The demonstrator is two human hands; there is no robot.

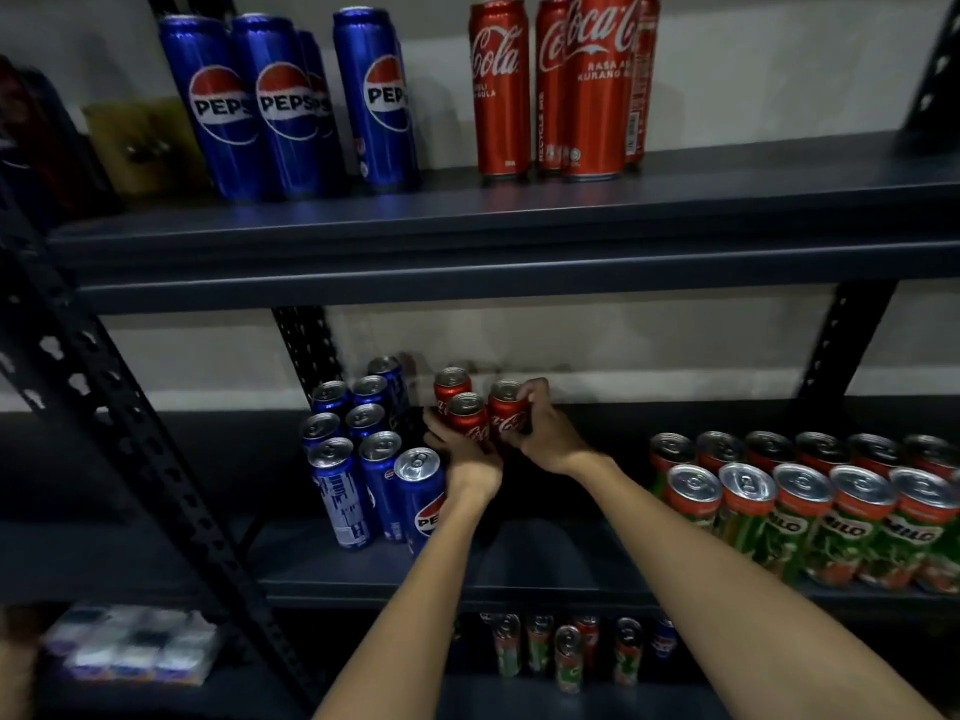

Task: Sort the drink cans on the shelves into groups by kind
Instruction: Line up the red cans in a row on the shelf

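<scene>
On the middle shelf (571,558) stand three red Coca-Cola cans close together. My left hand (462,459) grips the front one (469,418) from the left. My right hand (545,433) is curled round the right one (506,413). The third red can (451,384) stands just behind them, untouched. A cluster of several blue Pepsi cans (363,459) stands directly to the left of my left hand. Several green and red Milo cans (810,511) fill the shelf's right end in two rows.
The top shelf (727,200) carries tall Pepsi cans (280,101) at left and tall Coca-Cola cans (561,85) at centre. Mixed cans (566,652) stand on the dark lower shelf. A wrapped pack of small cartons (130,646) lies at bottom left. Perforated steel uprights (119,433) frame the rack.
</scene>
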